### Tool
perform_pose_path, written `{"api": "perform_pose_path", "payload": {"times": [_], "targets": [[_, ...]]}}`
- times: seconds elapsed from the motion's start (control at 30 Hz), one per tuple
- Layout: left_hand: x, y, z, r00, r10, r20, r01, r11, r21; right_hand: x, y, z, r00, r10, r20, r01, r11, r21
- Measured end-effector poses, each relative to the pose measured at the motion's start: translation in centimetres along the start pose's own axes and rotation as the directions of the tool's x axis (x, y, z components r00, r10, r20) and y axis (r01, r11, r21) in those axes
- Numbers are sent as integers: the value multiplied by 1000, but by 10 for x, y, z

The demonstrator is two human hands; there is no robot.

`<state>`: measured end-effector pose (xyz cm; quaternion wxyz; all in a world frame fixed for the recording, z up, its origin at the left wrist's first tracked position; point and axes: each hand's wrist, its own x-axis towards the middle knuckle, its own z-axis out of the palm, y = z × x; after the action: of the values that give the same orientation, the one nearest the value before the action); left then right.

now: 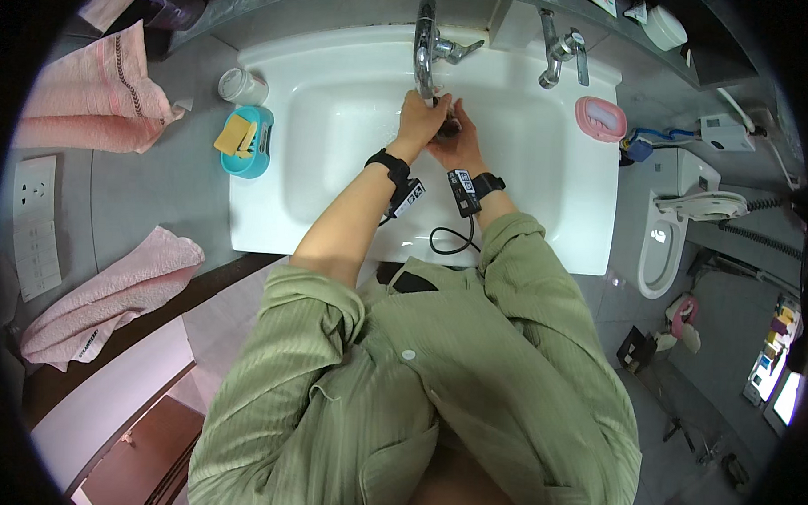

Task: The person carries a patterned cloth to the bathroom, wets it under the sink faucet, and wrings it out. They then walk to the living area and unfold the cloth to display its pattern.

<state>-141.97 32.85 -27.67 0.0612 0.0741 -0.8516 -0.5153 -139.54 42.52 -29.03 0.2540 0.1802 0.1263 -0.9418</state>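
My left hand (416,119) and my right hand (462,140) meet over the white washbasin (525,217), just below the spout of a chrome faucet (423,49). Between them is a small dark brown object (450,126), too covered by fingers to name exactly. My right hand cups it from the right and below, while the left fingers press on it from the upper left. Each wrist wears a black strap with a small box, and a black cable (452,251) loops from the right one.
A second chrome tap (551,54) stands at the back right. The right rim holds a pink soap dish (601,119); the left rim holds a blue soap box (260,161) with yellow soap (232,135) and a lidded jar (239,86). Pink towels (115,296) hang at left.
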Motion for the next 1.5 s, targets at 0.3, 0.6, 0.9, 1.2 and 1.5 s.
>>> {"api": "perform_pose_path", "payload": {"times": [0.3,0.6,0.9,1.2,1.5], "targets": [[-4,-23,-7,734,-614,290,634,467,-617,3,16,22,938,-346,-12,269,751,-603],[-26,-36,6,705,-526,475,592,71,-802,17,14,40,898,-409,166,282,244,-928],[-26,-31,18,734,-449,509,472,-202,-858,33,17,37,900,-398,178,325,340,-883],[-35,-11,11,726,-578,373,441,-26,-897,38,21,39,919,-394,-6,175,421,-890],[-20,-55,32,870,-487,-71,438,832,-339,26,-2,8,983,-185,-11,147,816,-559]]}}
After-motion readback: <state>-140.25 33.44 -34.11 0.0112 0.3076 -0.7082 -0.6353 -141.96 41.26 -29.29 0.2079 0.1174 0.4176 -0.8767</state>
